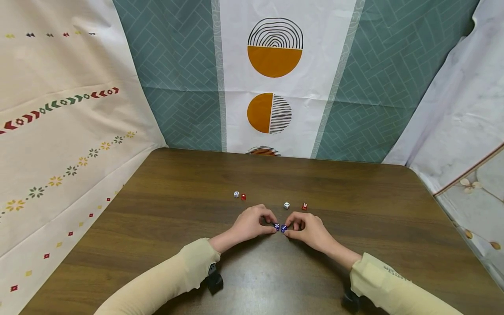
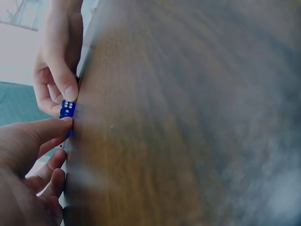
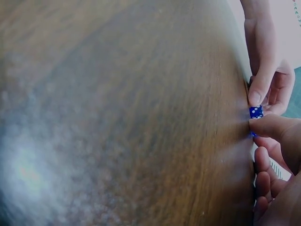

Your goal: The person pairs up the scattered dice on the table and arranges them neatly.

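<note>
Near the middle of the table, my left hand [image 1: 253, 223] pinches a blue die [image 1: 277, 226] with white pips between thumb and forefinger. Facing it, my right hand [image 1: 309, 228] pinches a second blue die [image 1: 284, 228] the same way. Only a narrow gap parts the two dice in the head view. In the left wrist view the right hand's blue die [image 2: 68, 106] shows white pips, and the left thumb [image 2: 59, 127] covers much of the other one. From the right wrist, the left hand's blue die [image 3: 256, 111] sits just beyond my right thumb [image 3: 273, 125].
Beyond the left hand, a white die [image 1: 236, 194] and a red die [image 1: 243, 197] lie close together. Farther right are another white die [image 1: 286, 205] and another red die [image 1: 305, 206], spaced apart. Patterned cloths [image 1: 181, 87] hang behind the brown wooden table [image 1: 189, 175].
</note>
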A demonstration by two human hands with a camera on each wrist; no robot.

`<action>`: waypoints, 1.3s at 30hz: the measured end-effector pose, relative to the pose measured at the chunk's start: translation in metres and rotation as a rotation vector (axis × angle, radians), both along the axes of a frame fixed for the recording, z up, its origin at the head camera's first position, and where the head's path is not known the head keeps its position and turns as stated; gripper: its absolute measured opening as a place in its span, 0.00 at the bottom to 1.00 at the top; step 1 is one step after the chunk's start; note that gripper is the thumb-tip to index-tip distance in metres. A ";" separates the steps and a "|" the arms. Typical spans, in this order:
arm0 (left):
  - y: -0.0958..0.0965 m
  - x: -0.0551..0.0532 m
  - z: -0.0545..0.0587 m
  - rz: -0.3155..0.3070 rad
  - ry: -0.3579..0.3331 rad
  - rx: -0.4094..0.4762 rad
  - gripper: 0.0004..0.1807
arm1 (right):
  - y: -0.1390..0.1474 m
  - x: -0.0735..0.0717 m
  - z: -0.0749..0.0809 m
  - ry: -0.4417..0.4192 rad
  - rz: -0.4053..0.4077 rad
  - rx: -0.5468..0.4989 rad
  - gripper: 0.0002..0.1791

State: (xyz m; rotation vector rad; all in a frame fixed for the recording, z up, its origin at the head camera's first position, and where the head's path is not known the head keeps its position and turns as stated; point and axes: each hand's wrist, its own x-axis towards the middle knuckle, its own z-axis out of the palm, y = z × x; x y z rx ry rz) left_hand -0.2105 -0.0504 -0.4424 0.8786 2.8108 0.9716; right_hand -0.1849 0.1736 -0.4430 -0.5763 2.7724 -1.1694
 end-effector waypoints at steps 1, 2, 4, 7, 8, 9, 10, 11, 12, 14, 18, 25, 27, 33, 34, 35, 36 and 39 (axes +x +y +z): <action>0.000 0.000 0.000 0.000 0.001 0.003 0.07 | 0.000 0.000 0.000 -0.001 -0.004 0.001 0.07; 0.001 0.000 0.000 0.001 0.005 0.005 0.07 | -0.001 0.000 0.000 -0.001 -0.009 0.003 0.07; 0.001 0.001 0.000 0.000 0.009 0.012 0.07 | -0.002 0.000 0.000 -0.003 -0.018 0.008 0.07; 0.001 0.001 -0.001 -0.002 0.011 0.017 0.07 | -0.002 0.000 0.000 -0.010 -0.029 0.013 0.07; 0.001 0.002 -0.001 -0.003 0.012 0.016 0.07 | -0.003 0.000 0.000 -0.011 -0.031 0.014 0.07; 0.001 0.002 -0.002 -0.004 0.010 0.018 0.07 | -0.003 0.001 0.001 -0.013 -0.031 0.014 0.07; 0.002 0.002 -0.002 -0.004 0.009 0.018 0.07 | -0.003 0.001 0.001 -0.015 -0.031 0.013 0.07; 0.002 0.002 -0.002 -0.004 0.009 0.020 0.07 | -0.003 0.001 0.001 -0.015 -0.030 0.012 0.07; 0.002 0.002 -0.002 -0.005 0.009 0.021 0.07 | -0.003 0.001 0.001 -0.016 -0.029 0.010 0.07; 0.002 0.002 -0.002 -0.005 0.008 0.023 0.07 | -0.002 0.001 0.001 -0.016 -0.026 0.005 0.07; 0.003 0.002 -0.001 -0.005 0.009 0.021 0.07 | -0.002 0.000 0.001 -0.016 -0.022 -0.001 0.07; 0.003 0.002 -0.002 -0.018 0.026 0.019 0.08 | -0.002 0.000 0.001 -0.022 -0.023 -0.005 0.07; 0.003 0.002 -0.002 -0.022 0.030 0.016 0.08 | -0.002 0.000 0.000 -0.023 -0.022 -0.006 0.07; 0.003 0.002 -0.003 -0.019 0.025 0.021 0.08 | -0.002 -0.001 0.000 -0.020 -0.012 -0.003 0.07; 0.003 0.002 -0.003 -0.019 0.024 0.020 0.08 | -0.002 -0.001 0.000 -0.021 -0.010 -0.002 0.07; 0.003 0.002 -0.003 -0.020 0.023 0.018 0.08 | -0.001 -0.001 0.000 -0.021 -0.008 -0.002 0.07; 0.003 0.002 -0.003 -0.020 0.021 0.014 0.09 | -0.001 -0.001 0.000 -0.022 -0.007 -0.001 0.07; 0.003 0.002 -0.002 -0.027 0.024 0.000 0.09 | -0.001 -0.001 0.001 -0.025 -0.006 0.007 0.07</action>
